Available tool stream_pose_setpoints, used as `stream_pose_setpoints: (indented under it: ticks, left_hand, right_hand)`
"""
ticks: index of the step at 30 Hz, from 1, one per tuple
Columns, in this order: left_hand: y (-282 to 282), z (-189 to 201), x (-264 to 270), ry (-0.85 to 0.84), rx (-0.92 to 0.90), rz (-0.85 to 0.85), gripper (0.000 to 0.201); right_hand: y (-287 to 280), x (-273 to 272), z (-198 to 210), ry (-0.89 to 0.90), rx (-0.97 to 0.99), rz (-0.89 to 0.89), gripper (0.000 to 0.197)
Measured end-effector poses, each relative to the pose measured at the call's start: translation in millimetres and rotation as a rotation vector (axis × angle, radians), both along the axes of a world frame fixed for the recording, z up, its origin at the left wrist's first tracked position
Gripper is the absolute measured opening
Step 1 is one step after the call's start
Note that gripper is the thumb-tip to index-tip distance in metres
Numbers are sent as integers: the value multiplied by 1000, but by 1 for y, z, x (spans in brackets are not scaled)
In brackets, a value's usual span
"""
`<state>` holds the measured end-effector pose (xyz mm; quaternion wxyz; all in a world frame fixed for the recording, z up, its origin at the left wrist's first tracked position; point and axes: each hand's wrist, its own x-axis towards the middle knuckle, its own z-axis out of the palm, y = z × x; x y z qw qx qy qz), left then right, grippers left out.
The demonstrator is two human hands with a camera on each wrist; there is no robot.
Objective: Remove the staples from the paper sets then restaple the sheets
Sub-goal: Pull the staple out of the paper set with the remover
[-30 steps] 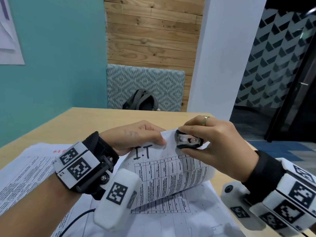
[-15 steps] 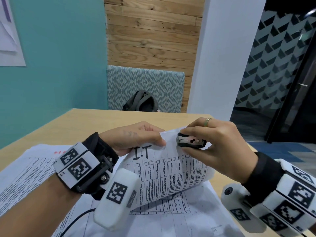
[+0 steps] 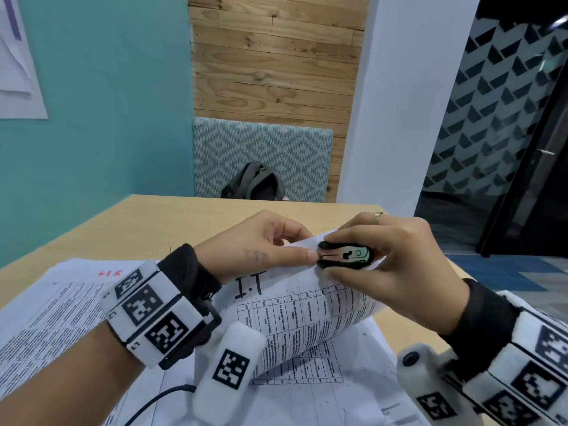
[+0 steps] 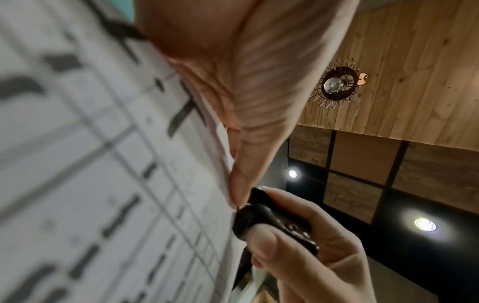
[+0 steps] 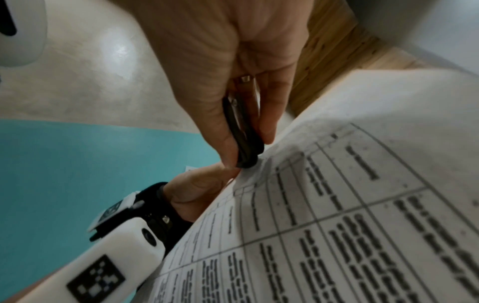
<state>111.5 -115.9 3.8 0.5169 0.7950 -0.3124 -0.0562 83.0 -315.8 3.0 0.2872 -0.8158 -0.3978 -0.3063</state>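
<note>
A printed paper set (image 3: 307,315) headed "I.T" curls up off the table, its top corner lifted. My left hand (image 3: 276,247) pinches that corner, thumb on the front and fingers behind. My right hand (image 3: 378,259) grips a black and metal staple remover (image 3: 344,255) squeezed against the same corner, next to my left thumb tip. In the left wrist view the staple remover (image 4: 272,223) touches the paper set's (image 4: 103,164) edge. In the right wrist view the staple remover (image 5: 243,135) presses on the paper set's (image 5: 350,205) top edge. The staple itself is hidden.
More printed sheets (image 3: 46,312) lie spread on the wooden table (image 3: 172,216) under and left of my hands. A black cable (image 3: 153,404) runs over them near the front edge. Beyond the table stand a patterned seat back (image 3: 261,149) and a grey backpack (image 3: 255,182).
My right hand has rolled the staple remover from a tilted to a flatter position on the corner, and my left thumb has slid closer to it. The paper stays lifted.
</note>
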Motion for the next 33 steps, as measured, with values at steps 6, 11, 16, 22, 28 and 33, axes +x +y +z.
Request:
stream_pose_setpoints:
  ticks: [6, 11, 16, 22, 28, 33]
  left_hand:
    - [-4, 0, -2, 21, -70, -34, 5]
    - [-9, 0, -7, -18, -50, 25, 17]
    - [-15, -2, -10, -101, -23, 160, 18]
    - [-19, -7, -8, -238, 100, 277, 30]
    - [-12, 3, -11, -195, 71, 89, 12]
    - [-16, 3, -15, -322, 51, 143, 13]
  right_hand:
    - [-4, -5, 2, 80, 106, 15, 27]
    - [-5, -8, -2, 86, 147, 4, 32]
    - [-5, -10, -3, 98, 199, -6, 33]
    - [-3, -11, -7, 102, 217, -50, 25]
    - [-5, -13, -1, 189, 274, -13, 22]
    - [-5, -14, 1, 239, 295, -9, 24]
